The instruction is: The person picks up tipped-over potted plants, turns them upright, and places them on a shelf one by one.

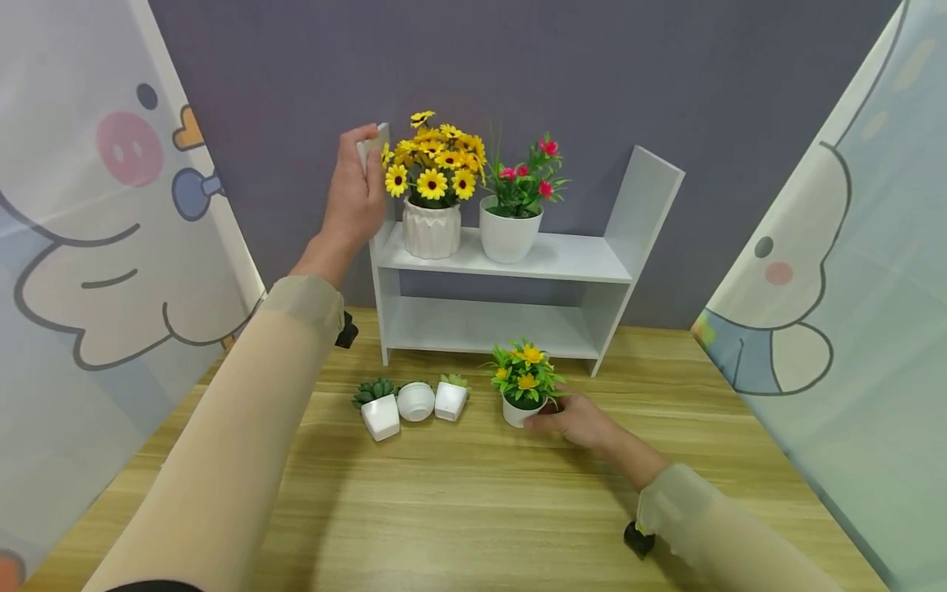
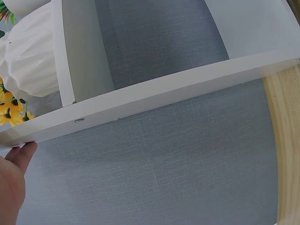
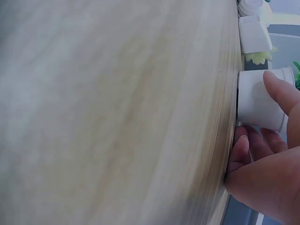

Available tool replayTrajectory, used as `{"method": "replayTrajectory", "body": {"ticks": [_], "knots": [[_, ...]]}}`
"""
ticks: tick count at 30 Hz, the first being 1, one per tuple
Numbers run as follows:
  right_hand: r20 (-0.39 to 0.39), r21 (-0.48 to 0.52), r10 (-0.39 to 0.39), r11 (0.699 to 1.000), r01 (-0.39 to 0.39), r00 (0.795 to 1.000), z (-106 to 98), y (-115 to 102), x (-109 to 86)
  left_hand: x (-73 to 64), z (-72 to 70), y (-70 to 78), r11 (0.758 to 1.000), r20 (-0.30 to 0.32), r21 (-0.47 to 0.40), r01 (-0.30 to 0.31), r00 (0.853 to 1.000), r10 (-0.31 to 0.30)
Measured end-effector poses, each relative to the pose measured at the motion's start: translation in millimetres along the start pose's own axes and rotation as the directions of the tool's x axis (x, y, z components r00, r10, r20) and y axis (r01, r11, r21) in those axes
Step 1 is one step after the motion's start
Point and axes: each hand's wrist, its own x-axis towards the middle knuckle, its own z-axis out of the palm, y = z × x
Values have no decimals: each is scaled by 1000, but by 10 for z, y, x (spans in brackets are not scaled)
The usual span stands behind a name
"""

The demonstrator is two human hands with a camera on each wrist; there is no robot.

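My left hand (image 1: pixel 357 196) grips the upper end of the left side panel of a white two-tier shelf (image 1: pixel 580 256). In the left wrist view its fingertips (image 2: pixel 27 152) meet the panel's outer face. Down on the table, my right hand (image 1: pixel 579 421) holds a small potted plant (image 1: pixel 527 380) with yellow-orange flowers by its white pot, in front of the shelf's right half. The right wrist view has the thumb (image 3: pixel 280 91) across the white pot (image 3: pixel 255 101), other fingers curled beside it. The pot's base is at the tabletop.
On the shelf's upper board stand a ribbed white pot of yellow daisies (image 1: pixel 431 230) and a white pot with pink-red flowers (image 1: pixel 510 234). Left on the wooden table (image 1: pixel 459 501), small white succulent pots (image 1: pixel 381 417) lie tipped over. A grey wall stands behind, cartoon panels at both sides.
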Motion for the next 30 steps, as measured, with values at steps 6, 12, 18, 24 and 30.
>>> {"method": "replayTrajectory", "body": {"ticks": [6,12,18,24,30], "knots": [[-13,11,-15,1000,15,1000,33,-9,7,-16,-6,6,1000,7,-6,18,1000,-18],[-24,12,-10,1000,10,1000,38,-5,1,-15,-4,8,1000,1,-6,7,1000,-7],[-43,37,-21,999,23,999,24,-7,-26,-17,-5,7,1000,-2,-10,1,1000,-1],[-75,136,-66,988,76,995,-28,-54,-73,-25,-2,11,1000,1,-12,2,1000,-2],[-160,208,-92,970,125,983,-194,-204,-106,-21,-6,8,1000,1,-15,3,1000,-3]]}}
